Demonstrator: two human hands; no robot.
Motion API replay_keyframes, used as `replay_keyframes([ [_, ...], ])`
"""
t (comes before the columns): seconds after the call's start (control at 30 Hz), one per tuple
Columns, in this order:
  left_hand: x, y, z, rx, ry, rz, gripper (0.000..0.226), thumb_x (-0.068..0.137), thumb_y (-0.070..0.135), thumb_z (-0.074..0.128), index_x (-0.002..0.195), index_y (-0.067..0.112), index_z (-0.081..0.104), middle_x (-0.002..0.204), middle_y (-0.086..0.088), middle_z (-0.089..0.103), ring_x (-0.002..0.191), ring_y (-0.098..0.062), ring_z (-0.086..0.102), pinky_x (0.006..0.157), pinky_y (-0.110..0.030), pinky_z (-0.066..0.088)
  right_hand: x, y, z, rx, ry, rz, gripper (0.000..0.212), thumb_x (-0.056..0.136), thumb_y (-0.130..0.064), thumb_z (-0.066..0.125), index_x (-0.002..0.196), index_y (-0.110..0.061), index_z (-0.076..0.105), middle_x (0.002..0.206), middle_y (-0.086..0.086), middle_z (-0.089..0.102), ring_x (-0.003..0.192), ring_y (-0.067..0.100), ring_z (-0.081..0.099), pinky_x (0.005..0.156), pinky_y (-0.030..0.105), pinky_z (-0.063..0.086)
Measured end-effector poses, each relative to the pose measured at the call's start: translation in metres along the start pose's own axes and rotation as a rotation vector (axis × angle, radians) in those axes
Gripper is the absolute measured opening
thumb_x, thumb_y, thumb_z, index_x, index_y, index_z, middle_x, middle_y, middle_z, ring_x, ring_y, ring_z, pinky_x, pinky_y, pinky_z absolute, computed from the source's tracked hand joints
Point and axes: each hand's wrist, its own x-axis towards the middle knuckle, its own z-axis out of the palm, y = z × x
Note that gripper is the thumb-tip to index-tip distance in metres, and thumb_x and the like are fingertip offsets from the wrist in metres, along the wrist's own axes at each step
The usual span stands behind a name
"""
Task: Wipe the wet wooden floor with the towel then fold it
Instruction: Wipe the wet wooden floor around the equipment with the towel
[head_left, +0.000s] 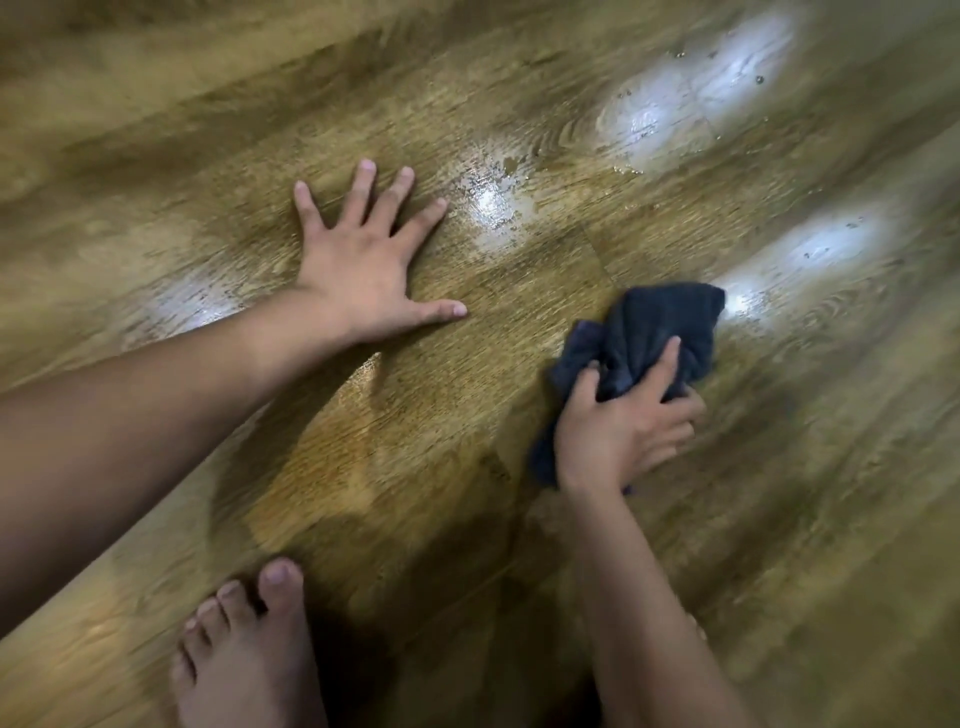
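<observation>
Glossy wet wooden floor (467, 130), glare patches

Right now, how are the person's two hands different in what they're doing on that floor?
The left hand lies flat with fingers spread, holding nothing; the right hand has its fingers curled over a bunched dark towel. The left touches bare wood; the right touches cloth. Both are down on the wet wooden floor.

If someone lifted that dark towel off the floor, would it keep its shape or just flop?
Likely flop: the towel is already bunched into soft creases under the right hand, with a loose corner trailing by the wrist. It probably drags rather than glides, and may be damp and a bit heavier, given the wet patches on the floor.
</observation>
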Motion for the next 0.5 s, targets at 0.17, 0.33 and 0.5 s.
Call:
replay_keyframes([
  [0.17,0.001,-0.006,-0.004,0.009,0.029,0.037,0.087,0.078,0.084,0.027,0.152,0.044,0.010,0.166,0.005,0.006,0.153,-0.027,0.002,0.108,-0.076,0.012,-0.034,-0.065,0.022,-0.049,-0.130,-0.414,0.087,0.075,-0.047,0.070,0.153,-0.033,0.032,0.136,0.016,0.041,0.111,0.037,0.042,0.093,0.050,0.038],
  [0.33,0.000,-0.032,-0.009,-0.129,0.027,0.024,0.093,0.074,0.078,0.044,0.151,0.032,0.023,0.164,0.002,0.016,0.152,-0.024,0.010,0.119,-0.057,0.016,-0.008,-0.081,0.028,-0.071,-0.251,-0.800,0.082,0.077,-0.048,0.068,0.152,-0.035,0.035,0.131,0.014,0.046,0.108,0.037,0.046,0.092,0.050,0.041],
  [0.5,-0.010,-0.041,-0.007,-0.167,-0.001,-0.128,0.100,0.065,0.091,0.048,0.149,0.046,0.018,0.165,0.007,0.006,0.152,-0.024,0.001,0.108,-0.065,0.016,0.061,-0.078,0.023,-0.088,-0.202,-0.752,0.076,0.081,-0.045,0.065,0.151,-0.036,0.036,0.132,0.016,0.045,0.112,0.039,0.046,0.097,0.048,0.039],
])
